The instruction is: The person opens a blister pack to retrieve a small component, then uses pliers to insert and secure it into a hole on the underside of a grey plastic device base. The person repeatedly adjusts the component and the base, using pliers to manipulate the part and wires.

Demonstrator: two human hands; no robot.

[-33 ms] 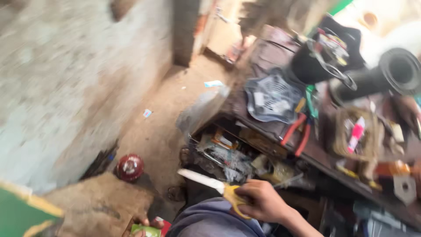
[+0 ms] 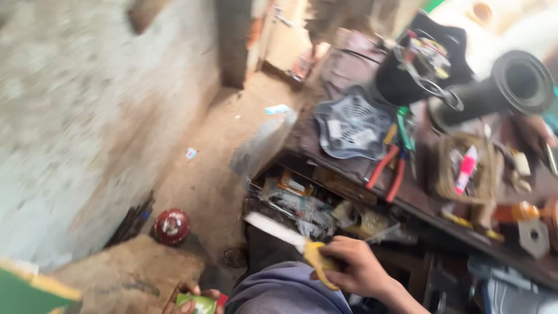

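At the bottom edge, over the lap, the left hand (image 2: 189,295) curls its fingers round a small green packet (image 2: 197,303), mostly cut off by the frame. Just beside it, the right hand (image 2: 357,268) grips the yellow handle of a knife (image 2: 290,239), blade pointing left toward the floor. Cutting well here likely means keeping the edge angled away from the thigh and steadying the packet first. Beyond lies a cluttered bench (image 2: 418,200) with red pliers (image 2: 386,168), a grey fan grille (image 2: 351,125) and a black pipe (image 2: 500,87).

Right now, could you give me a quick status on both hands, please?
Right hand gripping yellow-handled knife, blade pointing left. Left hand holding small green packet low in frame. Cluttered workbench ahead, red pliers on it.
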